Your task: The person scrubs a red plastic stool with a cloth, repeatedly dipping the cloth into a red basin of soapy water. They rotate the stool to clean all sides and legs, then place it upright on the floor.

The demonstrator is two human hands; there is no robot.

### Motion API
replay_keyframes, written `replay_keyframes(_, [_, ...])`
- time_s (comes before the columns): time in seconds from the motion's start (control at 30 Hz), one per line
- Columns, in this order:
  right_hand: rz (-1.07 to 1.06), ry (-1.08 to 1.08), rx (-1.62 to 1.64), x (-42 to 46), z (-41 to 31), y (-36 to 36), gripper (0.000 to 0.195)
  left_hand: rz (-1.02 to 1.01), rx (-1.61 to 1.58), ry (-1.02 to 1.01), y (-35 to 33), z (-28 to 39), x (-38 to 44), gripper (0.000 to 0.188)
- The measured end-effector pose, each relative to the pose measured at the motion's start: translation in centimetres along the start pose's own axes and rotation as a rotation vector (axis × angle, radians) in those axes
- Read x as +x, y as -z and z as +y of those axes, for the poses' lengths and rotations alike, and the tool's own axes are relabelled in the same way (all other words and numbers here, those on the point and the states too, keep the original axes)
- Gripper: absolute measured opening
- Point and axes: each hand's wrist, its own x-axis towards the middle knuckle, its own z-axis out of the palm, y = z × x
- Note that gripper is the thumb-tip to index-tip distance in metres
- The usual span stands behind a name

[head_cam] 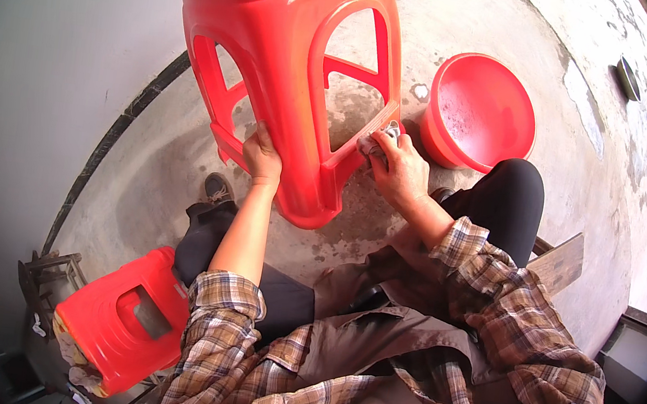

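Observation:
A red plastic stool (280, 72) with a yellow top is held tilted in front of me, its legs towards my knees. My left hand (262, 156) grips a leg near the low crossbar on the left side. In my right hand (400, 172) is a bunched greyish cloth (372, 145), pressed against the crossbar on the stool's right side. Parts of the cloth are hidden by my fingers. Beyond that hand, a red plastic basin (485, 110) stands on the floor with some foamy water in it.
Another red stool (127, 317) lies tipped at lower left, beside a dark wooden frame (49, 275). A wooden board (560, 263) juts out by my right thigh. Damp spots mark the concrete floor (163, 192). A white wall (46, 101) rises on the left.

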Motion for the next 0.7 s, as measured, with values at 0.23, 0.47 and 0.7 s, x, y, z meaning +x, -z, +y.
replay_keyframes(0.23, [-0.148,0.147,0.004,0.5,-2.1,-4.3,0.016,-0.015,-0.028,0.0,-0.6,-0.2,-0.2,0.065])
replay_keyframes(0.47, [-0.191,-0.126,-0.043,4.2,2.8,-5.2,0.022,-0.007,-0.038,0.04,-0.1,-3.0,-2.3,0.064])
replay_keyframes(0.7, [-0.158,-0.423,0.136,-1.3,7.3,-9.4,0.022,-0.252,0.161,0.067,0.1,-7.7,-12.3,0.067])
